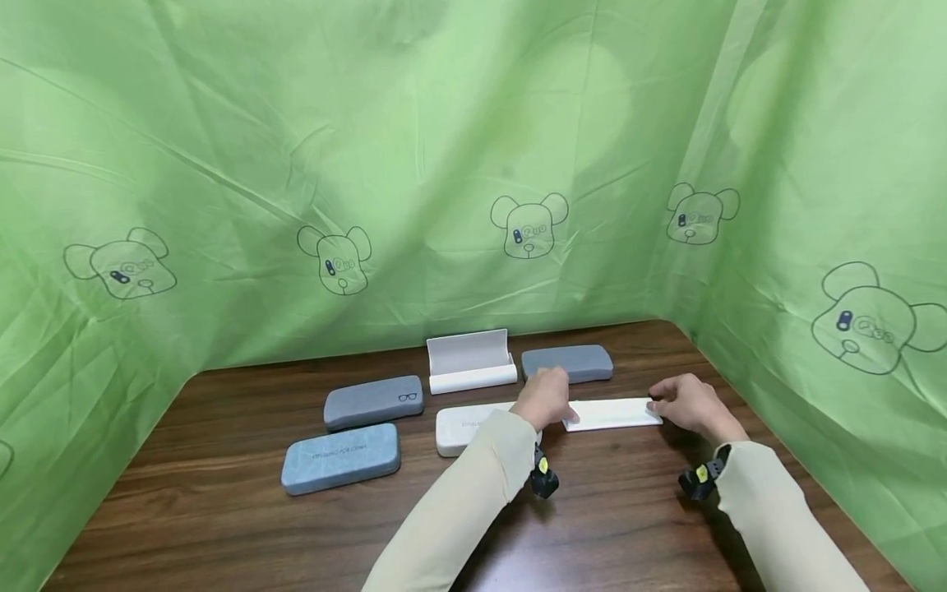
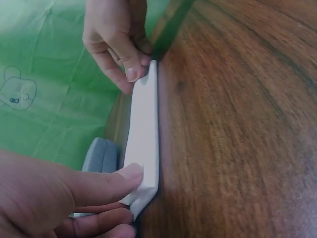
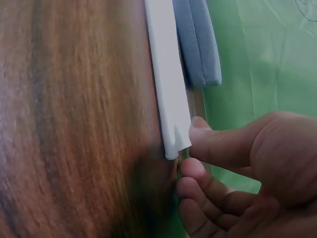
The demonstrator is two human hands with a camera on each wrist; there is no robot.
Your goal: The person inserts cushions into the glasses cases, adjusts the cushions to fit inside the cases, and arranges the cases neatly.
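Observation:
A slim white glasses case (image 1: 612,413) lies on the table between the two hands, its long side facing the person. My left hand (image 1: 546,400) grips its left end; in the left wrist view the thumb (image 2: 130,174) lies on the white surface and the other fingers curl below the end. At the opposite end, my right hand (image 1: 690,403) pinches the corner. The right thumb (image 3: 200,134) touches the edge in the right wrist view, with the fingertips (image 3: 192,169) just past the end. The case's far side is partly hidden.
Behind stands an open white case (image 1: 473,378) beside a grey-blue case (image 1: 584,362). A pale case (image 1: 455,432) sits partly behind the left forearm. Farther left are a dark grey case (image 1: 370,403) and a blue case (image 1: 340,460). Green curtains (image 1: 444,164) border the wooden table (image 1: 244,534).

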